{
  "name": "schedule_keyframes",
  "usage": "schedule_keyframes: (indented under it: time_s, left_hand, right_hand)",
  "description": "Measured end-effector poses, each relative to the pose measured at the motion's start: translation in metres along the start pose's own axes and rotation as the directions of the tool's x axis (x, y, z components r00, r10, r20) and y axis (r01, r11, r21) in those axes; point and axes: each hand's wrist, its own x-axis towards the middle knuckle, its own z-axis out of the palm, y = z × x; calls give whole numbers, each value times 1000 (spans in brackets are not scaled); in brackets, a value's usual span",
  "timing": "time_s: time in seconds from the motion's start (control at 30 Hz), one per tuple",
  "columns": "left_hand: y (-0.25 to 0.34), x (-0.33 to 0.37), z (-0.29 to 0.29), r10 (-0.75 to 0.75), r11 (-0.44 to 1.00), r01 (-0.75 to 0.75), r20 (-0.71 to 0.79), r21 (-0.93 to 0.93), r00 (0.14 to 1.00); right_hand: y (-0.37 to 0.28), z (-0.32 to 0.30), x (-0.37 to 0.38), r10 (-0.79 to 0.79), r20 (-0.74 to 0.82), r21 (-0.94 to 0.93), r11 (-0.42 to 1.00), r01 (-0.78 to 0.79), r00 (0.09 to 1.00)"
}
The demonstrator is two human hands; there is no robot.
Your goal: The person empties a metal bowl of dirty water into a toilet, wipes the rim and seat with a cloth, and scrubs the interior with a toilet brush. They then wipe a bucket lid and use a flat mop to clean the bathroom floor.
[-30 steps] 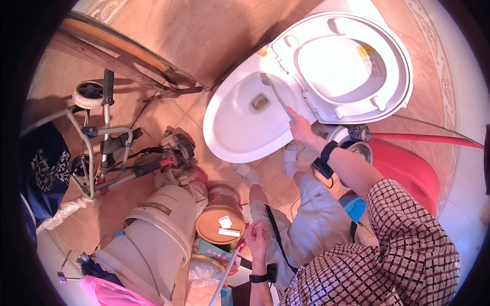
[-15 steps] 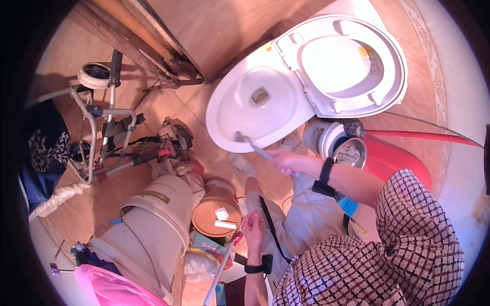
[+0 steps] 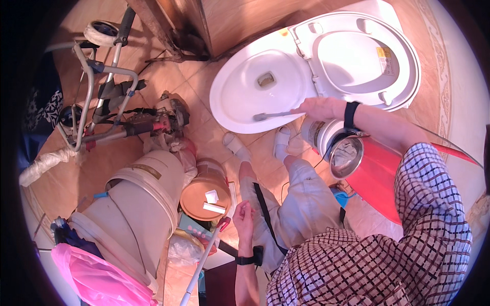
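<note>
My right hand (image 3: 322,108) is closed around the handle of a grey toilet brush (image 3: 278,115). Its head rests against the inner near wall of the white toilet bowl (image 3: 232,97), and the handle lies across the bowl's right rim. The toilet's seat and lid (image 3: 404,56) are raised. My left hand (image 3: 244,214) hangs above my left thigh with its fingers curled in and nothing visible in them. Just left of it is the red end of a light-coloured pole (image 3: 206,250). A lidded brown bucket (image 3: 190,196), with small white pieces on top, stands farther left.
Large beige buckets (image 3: 148,204) and a pink plastic bag (image 3: 97,278) crowd the left side. Beyond them is a folding walker frame (image 3: 88,97). Near my right arm are a white bucket (image 3: 312,133), a metal bowl (image 3: 348,155) and a red container (image 3: 375,186). Wooden furniture (image 3: 245,20) stands behind the toilet.
My right hand has moved right and farther away, and the brush now lies more sideways, its head shifted right along the bowl wall. My left hand stays curled. The whole view has shifted slightly.
</note>
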Motion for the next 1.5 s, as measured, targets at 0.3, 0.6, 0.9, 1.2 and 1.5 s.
schedule_keyframes:
  time_s: [0.3, 0.6, 0.9, 1.2, 1.5]
  left_hand:
    - [-5, 5, -11, -9, 1000, 9, -28, -6, 1000]
    - [-2, 2, 4, -13, 1000, 13, -16, 8, 1000]
    - [12, 11, 25, -52, 998, 51, 32, 46, 998]
    - [32, 16, 41, -71, 997, 68, 126, 31, 989]
    - [58, 33, 62, -5, 997, -10, 194, 76, 981]
  right_hand:
    - [45, 4, 11, 158, -35, -178, 971, -162, 987]
    - [46, 51, 29, 215, -206, 2, 976, -219, 955]
    - [48, 5, -23, 246, -355, -257, 902, -348, 902]
    - [5, 120, 7, 324, -455, 334, 926, -178, 829]
    - [-97, 90, 91, 775, 206, 701, -543, 463, 598]
